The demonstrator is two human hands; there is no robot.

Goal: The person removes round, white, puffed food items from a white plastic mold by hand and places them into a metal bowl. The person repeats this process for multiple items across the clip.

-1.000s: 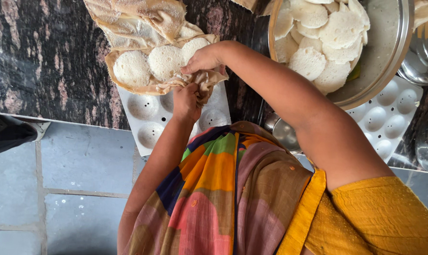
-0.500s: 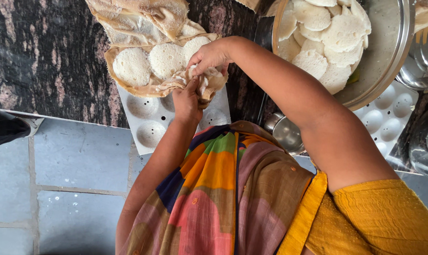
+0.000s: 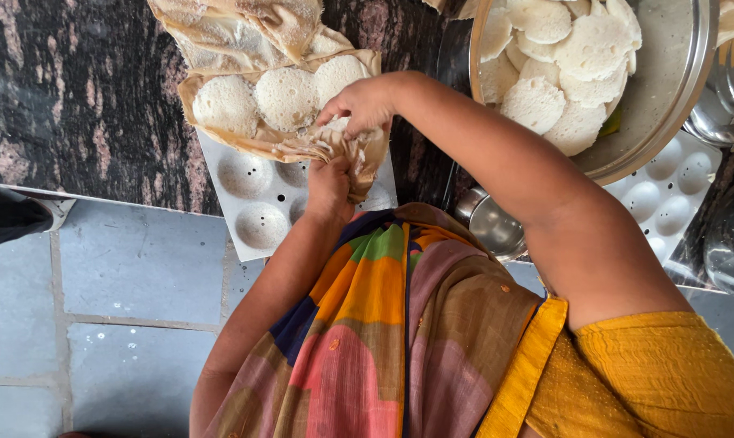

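Observation:
A damp beige cloth (image 3: pixel 245 142) lies over a white idli mould tray (image 3: pixel 257 203) on the dark stone counter. Three round white idlis (image 3: pixel 286 97) sit on the cloth in a row. My right hand (image 3: pixel 363 101) reaches over from the right and pinches another idli at the cloth's near right corner. My left hand (image 3: pixel 330 186) comes up from below and grips the bunched edge of the cloth just under that idli. A big steel plate (image 3: pixel 667 97) at the top right holds several loose idlis (image 3: pixel 561 73).
A second crumpled cloth (image 3: pixel 237 28) lies beyond the tray. Another mould tray (image 3: pixel 667 195) pokes out under the steel plate, with a small steel bowl (image 3: pixel 488 227) beside it. Steel vessels (image 3: pixel 731 97) crowd the far right. Grey floor tiles (image 3: pixel 99 308) lie below the counter edge.
My left hand has pulled the cloth's edge up and bunched it more under the idli. My right hand has stayed pinched at the same corner.

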